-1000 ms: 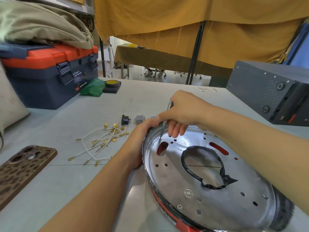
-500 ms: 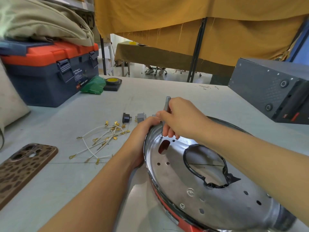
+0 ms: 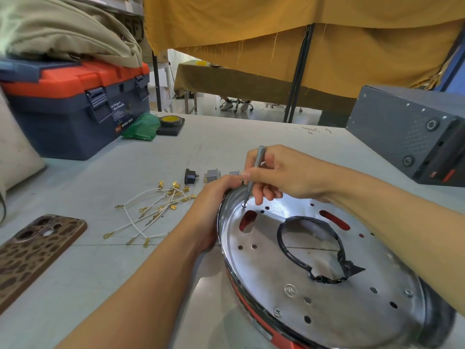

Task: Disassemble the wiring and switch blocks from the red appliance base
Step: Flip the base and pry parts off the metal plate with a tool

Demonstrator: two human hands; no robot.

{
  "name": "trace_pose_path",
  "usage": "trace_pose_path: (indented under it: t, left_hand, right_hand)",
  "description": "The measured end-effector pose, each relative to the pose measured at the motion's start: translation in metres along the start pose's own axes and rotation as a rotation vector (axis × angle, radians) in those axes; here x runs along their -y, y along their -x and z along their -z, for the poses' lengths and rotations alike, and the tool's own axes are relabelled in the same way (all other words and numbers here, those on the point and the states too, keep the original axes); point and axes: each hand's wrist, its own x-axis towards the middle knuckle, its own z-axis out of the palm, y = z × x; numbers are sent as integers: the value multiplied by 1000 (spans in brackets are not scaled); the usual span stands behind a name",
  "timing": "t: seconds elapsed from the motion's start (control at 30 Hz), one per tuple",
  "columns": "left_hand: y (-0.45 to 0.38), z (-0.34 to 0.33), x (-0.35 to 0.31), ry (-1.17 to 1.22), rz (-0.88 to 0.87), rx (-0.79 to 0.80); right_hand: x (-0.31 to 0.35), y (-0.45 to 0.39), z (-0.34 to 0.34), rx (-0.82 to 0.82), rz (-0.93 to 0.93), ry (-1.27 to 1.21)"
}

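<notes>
The red appliance base (image 3: pixel 264 326) lies on the table with its shiny metal plate (image 3: pixel 289 268) facing up, a black-edged hole in the middle. My left hand (image 3: pixel 214 207) grips the plate's far-left rim. My right hand (image 3: pixel 279 177) pinches a thin grey screwdriver (image 3: pixel 254 172), its tip standing on a screw near that rim. A bundle of white wires with brass terminals (image 3: pixel 153 207) lies loose to the left. A black switch block (image 3: pixel 190 176) and a grey switch block (image 3: pixel 212 175) sit just behind my left hand; a third grey block is partly hidden.
A phone in a leopard-pattern case (image 3: pixel 32 250) lies at the near left. A blue and orange toolbox (image 3: pixel 75 107) stands at the back left, with a green bag (image 3: pixel 142 128) and a tape roll (image 3: pixel 171 120) beside it. A dark grey metal box (image 3: pixel 412 132) occupies the right.
My right hand has shifted its hold on the screwdriver, which stands more upright on the screw. The left hand stays on the rim; the view has moved slightly.
</notes>
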Motion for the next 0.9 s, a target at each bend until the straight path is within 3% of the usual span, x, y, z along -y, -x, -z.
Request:
trace_pose_path:
  t: [0.17,0.33,0.47,0.6,0.73,0.9]
  left_hand:
    - [-8,-5,-6,-33,73,-31]
    - [-12,-9,-11,-146,119,-14]
    - [-12,-4,-9,-124,110,22]
    - [-3,-7,-5,-78,63,-21]
    - [-2,-9,-8,-59,83,-42]
    - [-10,-11,-14,-192,118,-34]
  right_hand:
    - [1,-2,13,129,-35,-59]
    - [4,-4,9,99,-59,-22]
    - [3,-2,-1,-13,-82,-80]
    - [-5,0,-16,-238,-86,-105]
    - [-10,-3,-17,-396,-55,205]
    - [-11,-3,-15,-360,-81,195]
